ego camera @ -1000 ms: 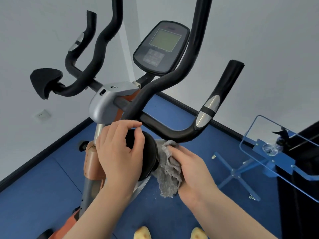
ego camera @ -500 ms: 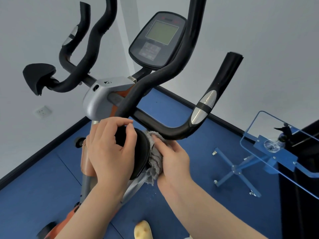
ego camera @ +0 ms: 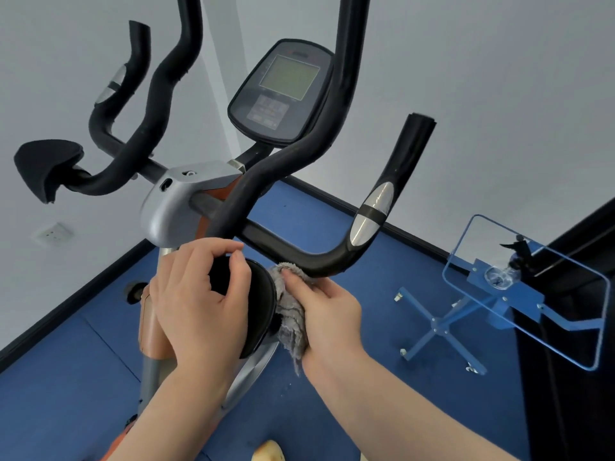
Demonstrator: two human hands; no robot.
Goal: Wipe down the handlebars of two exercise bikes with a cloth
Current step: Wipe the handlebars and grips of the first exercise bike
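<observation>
Console [ego camera: 281, 94] markings blurred — no legible text.

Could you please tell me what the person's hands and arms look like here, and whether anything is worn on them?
Both are bare: the left hand and right hand wear no gloves, rings or watch that can be seen. Both forearms are uncovered up to the bottom edge of the picture, with no sleeve in view. Fingernails look short and unpainted. No markings show.
</observation>
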